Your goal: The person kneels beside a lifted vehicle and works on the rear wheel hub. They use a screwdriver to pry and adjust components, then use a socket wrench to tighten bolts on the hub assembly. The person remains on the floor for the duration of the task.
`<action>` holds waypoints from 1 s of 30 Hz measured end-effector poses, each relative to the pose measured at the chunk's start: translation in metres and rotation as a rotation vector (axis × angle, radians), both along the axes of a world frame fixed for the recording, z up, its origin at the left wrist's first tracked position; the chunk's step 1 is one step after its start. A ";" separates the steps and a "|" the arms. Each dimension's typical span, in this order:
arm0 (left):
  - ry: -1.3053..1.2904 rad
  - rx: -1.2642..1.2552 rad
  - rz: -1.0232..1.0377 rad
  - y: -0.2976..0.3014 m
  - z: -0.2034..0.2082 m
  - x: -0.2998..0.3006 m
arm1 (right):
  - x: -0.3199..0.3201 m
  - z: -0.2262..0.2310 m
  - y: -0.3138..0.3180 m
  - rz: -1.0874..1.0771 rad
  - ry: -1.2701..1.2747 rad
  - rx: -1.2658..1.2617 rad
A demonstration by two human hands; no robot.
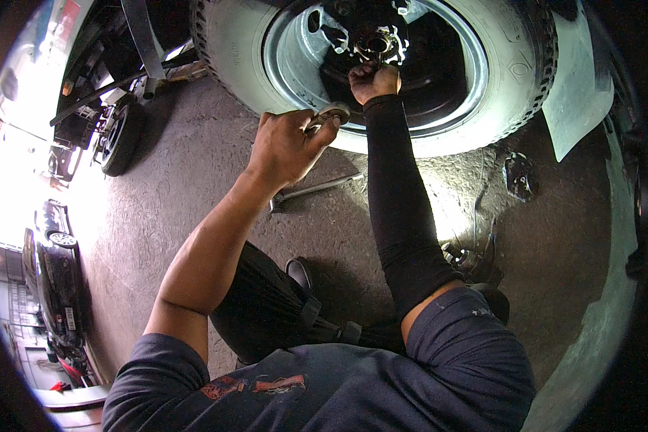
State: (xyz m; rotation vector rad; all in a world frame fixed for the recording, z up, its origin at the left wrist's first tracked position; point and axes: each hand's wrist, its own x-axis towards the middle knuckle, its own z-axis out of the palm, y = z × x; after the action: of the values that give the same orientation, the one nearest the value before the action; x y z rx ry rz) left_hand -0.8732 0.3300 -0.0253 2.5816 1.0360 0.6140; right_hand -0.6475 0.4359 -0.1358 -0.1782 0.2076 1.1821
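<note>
The left hand's (284, 146) thumb and curled fingers pinch a round metal part (335, 111) beside the wheel rim (477, 72), while the right hand's (376, 83) fingers curl at the wheel hub (376, 45), their grip hidden.

Tyre (236, 66) cut off at twelve o'clock, fingertips of right hand (375, 82) partly hidden near one, round piece (338, 111) partly covered by left hand (286, 144), black lump (520, 177) at three too dim to tell
</note>
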 end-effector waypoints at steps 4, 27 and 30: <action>-0.019 0.063 -0.022 0.001 -0.002 0.002 | 0.001 -0.010 0.005 -0.069 -0.095 -0.038; -0.069 -0.002 -0.044 -0.004 0.005 0.006 | 0.009 -0.044 0.021 0.013 -0.146 0.033; -0.108 -0.008 -0.057 -0.005 0.005 0.008 | 0.006 -0.025 0.010 0.070 0.033 -0.025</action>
State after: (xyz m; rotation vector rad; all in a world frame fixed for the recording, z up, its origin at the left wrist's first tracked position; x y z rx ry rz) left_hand -0.8654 0.3254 -0.0200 2.5308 0.9254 0.7241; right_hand -0.6416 0.4463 -0.1612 -0.1890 0.2464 1.2535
